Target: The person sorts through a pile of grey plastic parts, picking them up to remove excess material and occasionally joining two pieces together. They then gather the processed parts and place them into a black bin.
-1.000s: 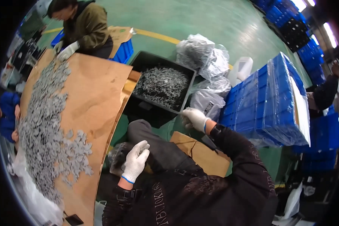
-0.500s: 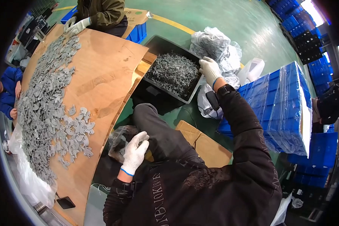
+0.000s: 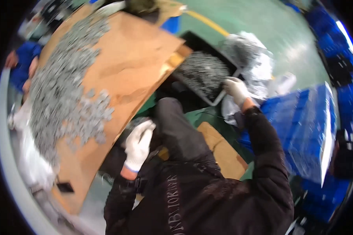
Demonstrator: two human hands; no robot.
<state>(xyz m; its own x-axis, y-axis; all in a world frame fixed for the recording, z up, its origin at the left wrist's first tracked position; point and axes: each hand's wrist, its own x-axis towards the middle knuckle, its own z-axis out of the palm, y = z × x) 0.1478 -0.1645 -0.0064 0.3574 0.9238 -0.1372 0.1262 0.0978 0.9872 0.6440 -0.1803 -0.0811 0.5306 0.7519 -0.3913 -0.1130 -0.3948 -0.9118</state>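
Note:
My right hand (image 3: pixel 236 91), in a white knit glove, is at the right rim of a black bin (image 3: pixel 226 94). Its fingers curl over that rim. Inside the bin lies a heap of small, thin grey pieces (image 3: pixel 206 72), blurred by motion. My left hand (image 3: pixel 138 145), gloved the same way, is held above my lap beside the table edge. Its thumb stands apart from the fingers, and nothing shows in it. Flat grey parts (image 3: pixel 62 90) cover much of the wooden table (image 3: pixel 133 51) on my left.
Blue crates (image 3: pixel 294 117) wrapped in clear film stand on my right. Clear plastic bags (image 3: pixel 255 58) lie behind the bin. Flattened cardboard (image 3: pixel 223 150) rests on the floor by my leg. Two other people work at the table, one in a blue sleeve (image 3: pixel 25 58).
The view has swung, so the table and bin appear farther right, and the picture has blurred. My right hand remains at the bin's rim, now closer to its near corner.

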